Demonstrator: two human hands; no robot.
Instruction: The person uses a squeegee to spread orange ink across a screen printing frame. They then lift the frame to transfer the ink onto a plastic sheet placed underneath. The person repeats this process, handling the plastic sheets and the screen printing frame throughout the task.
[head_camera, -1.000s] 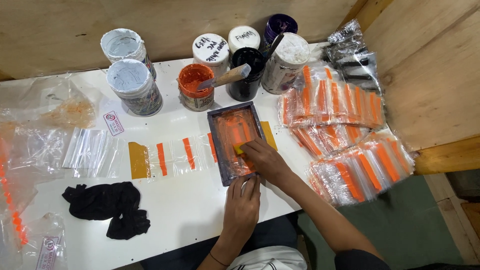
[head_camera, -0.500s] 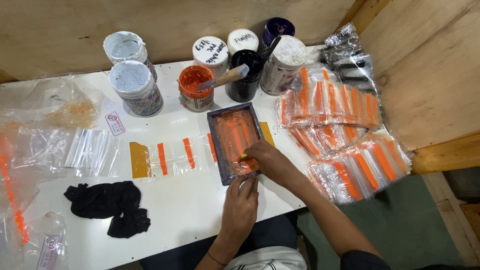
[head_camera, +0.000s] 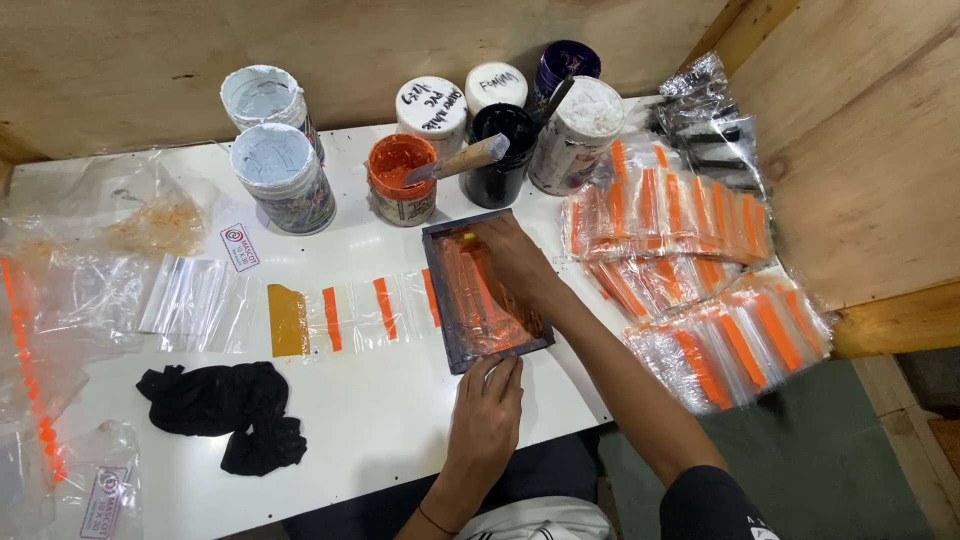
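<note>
A small dark printing frame (head_camera: 437, 300), its mesh smeared with orange ink, lies on the white table over the right end of a row of clear zip bags (head_camera: 355, 315) that carry orange stripes. My right hand (head_camera: 510, 255) is inside the frame at its far end, closed on a small ink-covered scraper of which only an orange tip shows. My left hand (head_camera: 487, 410) rests on the table with its fingertips pressing the frame's near edge.
Behind the frame stand an open orange ink jar (head_camera: 398, 185) with a wooden stick (head_camera: 462, 160), two grey-lidded tubs (head_camera: 280, 175) and several other jars. Printed bags (head_camera: 690, 260) are piled at the right. A black cloth (head_camera: 225, 410) lies front left, with loose clear bags (head_camera: 60, 290) further left.
My right hand has slid with the scraper from the frame's near half to its far end. My left hand has stayed at the near edge.
</note>
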